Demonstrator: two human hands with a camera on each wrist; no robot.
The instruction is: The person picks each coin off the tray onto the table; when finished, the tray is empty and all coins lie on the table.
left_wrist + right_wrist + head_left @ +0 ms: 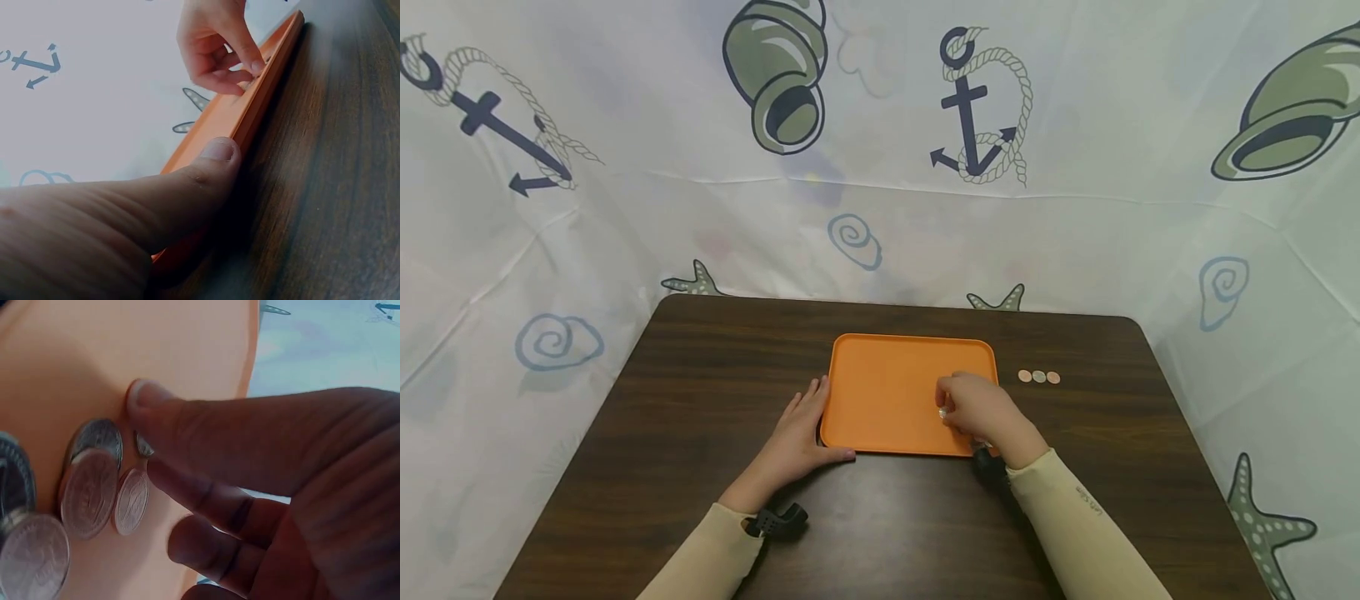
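Observation:
An orange tray (887,392) lies on the dark wooden table. My left hand (805,429) rests at the tray's near left corner, fingers straight along the left side and thumb against the near rim. Over the tray's right part, my right hand (981,408) has its thumb and index finger closed about a small silver coin (144,445), partly hidden behind the thumb. Close by on the tray are several more coins: a copper coin (90,494), a smaller copper coin (132,501) and a silver coin (100,439) overlapped by the first. The hand mostly hides these in the head view.
Three coins lie in a row right of the tray: a copper coin (1025,376), a silver coin (1039,377) and another copper coin (1053,377). A white sea-patterned cloth (895,250) hangs behind and beside the table (722,375). Dark bands circle both wrists.

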